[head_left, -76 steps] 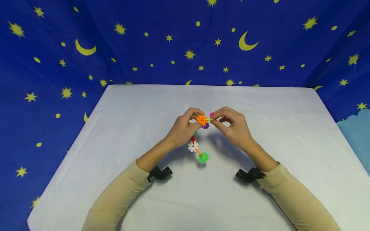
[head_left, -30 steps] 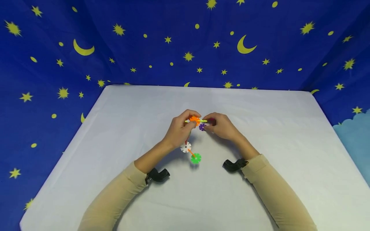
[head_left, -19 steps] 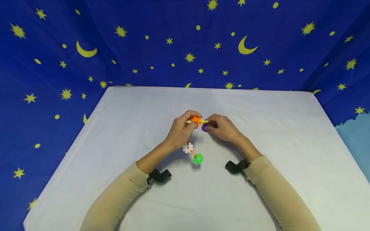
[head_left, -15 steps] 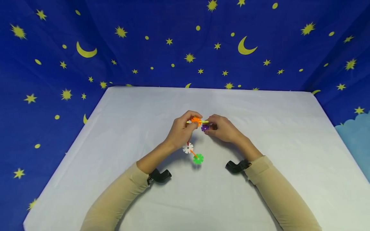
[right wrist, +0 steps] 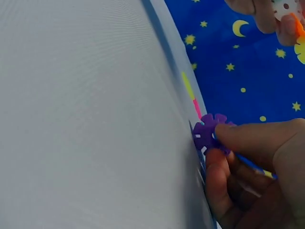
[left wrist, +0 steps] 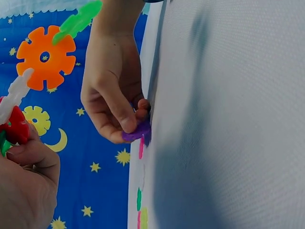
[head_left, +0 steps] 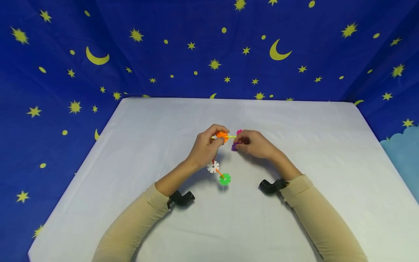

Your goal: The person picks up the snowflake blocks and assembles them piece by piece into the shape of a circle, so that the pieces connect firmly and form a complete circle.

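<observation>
My left hand grips a chain of notched plastic discs joined at their slots. In the head view, an orange disc with an edge-on yellow disc shows at its fingertips. From below the hand hang a white disc, an edge-on orange disc and a green disc. A red disc sits by the left fingers in the left wrist view. Just to the right, my right hand pinches a purple disc at the tabletop, apart from the chain. A pink disc lies behind the right hand.
More loose discs lie flat on the white tabletop, among them a green one and a yellow one, mostly hidden by the hands in the head view. A blue curtain with stars and moons stands behind the table.
The right hand has let go of the yellow disc, now on the orange one, and moved down to pinch the purple disc. It has since shifted slightly right with it.
</observation>
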### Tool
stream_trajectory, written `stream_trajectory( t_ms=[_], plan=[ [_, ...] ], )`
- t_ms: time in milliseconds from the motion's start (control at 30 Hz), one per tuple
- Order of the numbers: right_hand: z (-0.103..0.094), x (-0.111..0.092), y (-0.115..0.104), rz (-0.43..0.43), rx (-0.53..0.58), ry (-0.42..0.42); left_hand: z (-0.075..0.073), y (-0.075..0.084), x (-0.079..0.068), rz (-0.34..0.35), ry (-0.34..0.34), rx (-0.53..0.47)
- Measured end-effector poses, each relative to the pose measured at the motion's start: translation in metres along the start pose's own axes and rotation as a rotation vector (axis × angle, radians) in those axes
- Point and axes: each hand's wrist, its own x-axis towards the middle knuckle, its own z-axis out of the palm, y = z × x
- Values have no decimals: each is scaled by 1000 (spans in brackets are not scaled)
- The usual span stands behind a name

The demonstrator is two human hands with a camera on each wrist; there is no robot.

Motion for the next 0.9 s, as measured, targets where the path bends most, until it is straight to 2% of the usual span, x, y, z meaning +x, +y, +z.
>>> stream_trajectory(
  t_ms=[167, 467, 667, 900],
  plan=[
    [-5, -2, 0, -13, 71, 14, -3, 22, -4, 4, 2, -4],
    [-21, -8, -12, -16, 343, 65, -3, 22, -4, -10, 16, -5],
    [-31, -13, -23, -25, 444, 82, -4, 24, -4, -24, 22, -14],
    [-36, -19, -35, -62, 509, 96, -4, 26, -3, -42, 31, -36]
  ],
)
